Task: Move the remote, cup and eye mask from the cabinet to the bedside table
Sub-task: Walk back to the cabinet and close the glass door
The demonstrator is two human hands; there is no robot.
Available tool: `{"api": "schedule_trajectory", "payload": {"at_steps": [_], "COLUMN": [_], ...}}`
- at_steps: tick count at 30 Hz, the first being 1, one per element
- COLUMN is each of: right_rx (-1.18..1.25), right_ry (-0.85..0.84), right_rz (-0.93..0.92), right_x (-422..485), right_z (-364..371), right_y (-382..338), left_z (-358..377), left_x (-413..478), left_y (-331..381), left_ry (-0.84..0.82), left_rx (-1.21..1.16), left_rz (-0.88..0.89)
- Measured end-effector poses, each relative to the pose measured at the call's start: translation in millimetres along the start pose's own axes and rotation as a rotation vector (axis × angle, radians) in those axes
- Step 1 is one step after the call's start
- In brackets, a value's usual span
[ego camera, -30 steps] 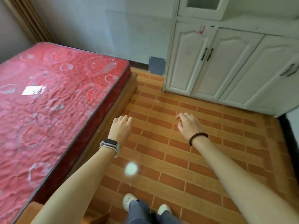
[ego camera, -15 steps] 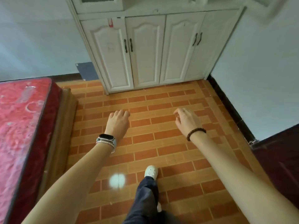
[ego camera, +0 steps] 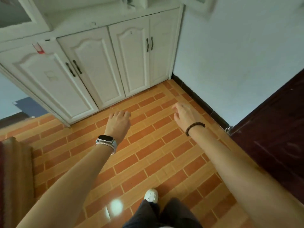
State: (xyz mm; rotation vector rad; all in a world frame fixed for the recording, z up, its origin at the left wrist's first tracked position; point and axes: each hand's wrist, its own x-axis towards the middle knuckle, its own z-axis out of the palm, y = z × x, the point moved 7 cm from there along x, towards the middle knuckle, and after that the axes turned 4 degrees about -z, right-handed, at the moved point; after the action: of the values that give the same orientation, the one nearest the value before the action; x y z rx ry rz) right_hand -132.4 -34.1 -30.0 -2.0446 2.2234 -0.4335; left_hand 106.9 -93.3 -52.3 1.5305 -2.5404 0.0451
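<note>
The cabinet [ego camera: 98,66] now fills the upper frame (closer, tilted), and the bed [ego camera: 9,170] slips to the left edge.

White paneled cabinet [ego camera: 92,63] with dark handles [ego camera: 73,69] and a red sticker [ego camera: 38,48]. Floor [ego camera: 148,145] in orange and terracotta brick-pattern tiles. My watch [ego camera: 106,139] is black-faced, my bracelet [ego camera: 195,127] dark brown beads, my shoe [ego camera: 151,195] white, trousers [ego camera: 158,214] dark grey.
</note>
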Motion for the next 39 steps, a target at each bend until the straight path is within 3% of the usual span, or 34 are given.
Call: {"api": "schedule_trajectory", "payload": {"at_steps": [11, 28, 39], "right_rx": [0.020, 0.032, 0.086], "right_ry": [-0.008, 0.012, -0.005], "right_rz": [0.158, 0.088, 0.013], "right_x": [57.2, 197.9, 285.8], "right_z": [-12.8, -76.4, -62.7], "right_y": [98.0, 282.7, 304.3], "left_z": [23.8, 42.4, 39.9], "left_x": [119.5, 311.2, 388.7], "left_y": [53.3, 203.0, 186.9], "left_ry": [-0.070, -0.004, 0.093], "left_rx": [0.010, -0.081, -0.074], "left_rz": [0.116, 0.047, -0.015]}}
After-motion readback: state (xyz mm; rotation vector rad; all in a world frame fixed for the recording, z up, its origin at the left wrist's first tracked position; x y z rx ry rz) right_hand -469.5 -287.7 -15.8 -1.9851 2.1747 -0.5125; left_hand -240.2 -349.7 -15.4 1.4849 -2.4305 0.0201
